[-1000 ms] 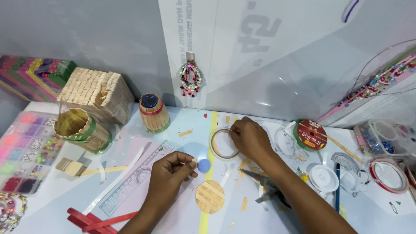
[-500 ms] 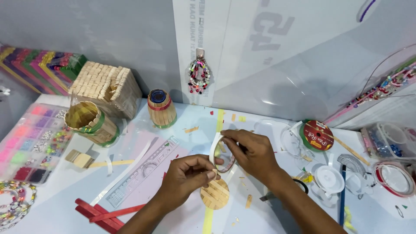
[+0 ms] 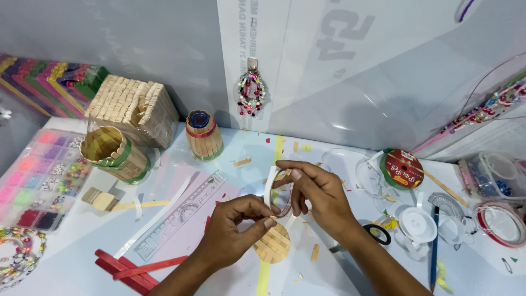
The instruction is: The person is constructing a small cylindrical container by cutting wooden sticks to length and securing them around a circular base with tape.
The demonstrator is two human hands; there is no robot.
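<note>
Hiding behind both hands (image 3: 235, 233) (image 3: 318, 192), a ring (image 3: 280, 198) barely shows.

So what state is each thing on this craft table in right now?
Left hand: pinching the strip end.
Right hand: gripping the tape ring, held upright off the table.
Round stick disc: lying flat.
Stick cup with green band: tilted, open mouth showing.
Small stick barrel: upright.
Bead organiser box: lying flat, compartments filled.
Clear ruler: lying flat.
</note>
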